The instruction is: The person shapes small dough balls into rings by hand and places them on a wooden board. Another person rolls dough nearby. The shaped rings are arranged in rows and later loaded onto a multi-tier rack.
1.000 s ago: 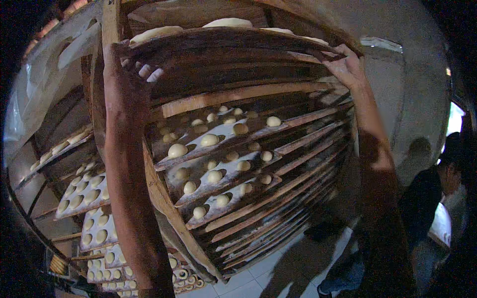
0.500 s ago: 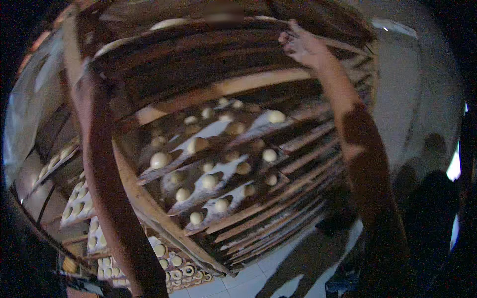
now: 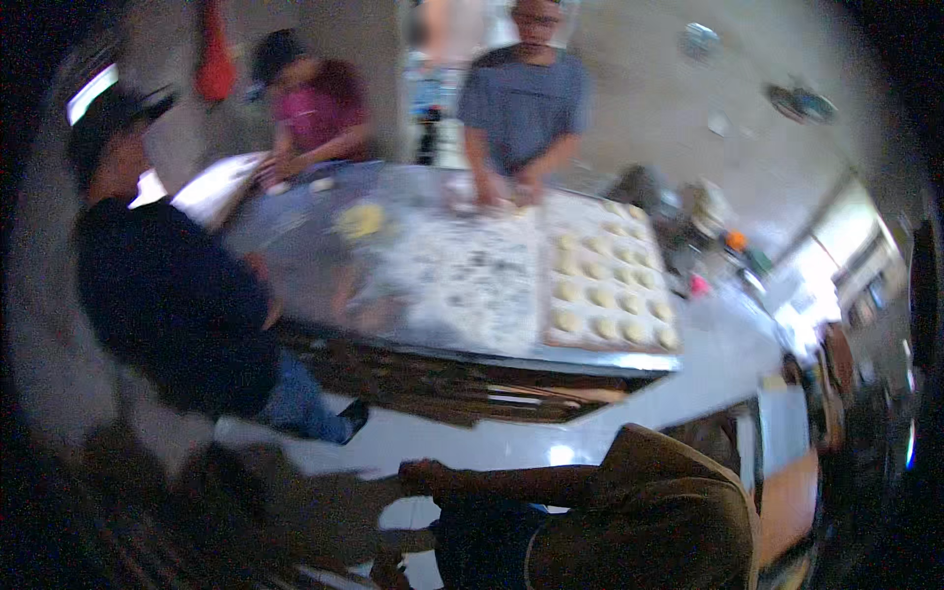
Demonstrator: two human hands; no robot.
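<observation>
Along the lower edge my body is seen in a brown shirt. My right hand (image 3: 423, 477) hangs low beside it, dim and blurred, its fingers unclear. Below it my left hand (image 3: 391, 562) is barely visible in shadow; its grip cannot be made out. Neither touches the steel-edged work table (image 3: 492, 354) beyond them. On that table are a floured patch (image 3: 482, 295), a yellowish lump (image 3: 359, 221) and a board (image 3: 551, 334) with rows of pale dough rounds (image 3: 602, 298).
A co-worker in dark clothing (image 3: 167, 295) stands at the table's left. Two more, in maroon (image 3: 324, 108) and grey (image 3: 521, 98), work behind it with their hands on it. Tiled floor (image 3: 531, 442) lies before it; a cluttered counter and panels (image 3: 782, 442) are at right.
The view has swung from the wooden rack of dough trays to the table and co-workers. Both my hands have come down from the upper shelf to low beside my body.
</observation>
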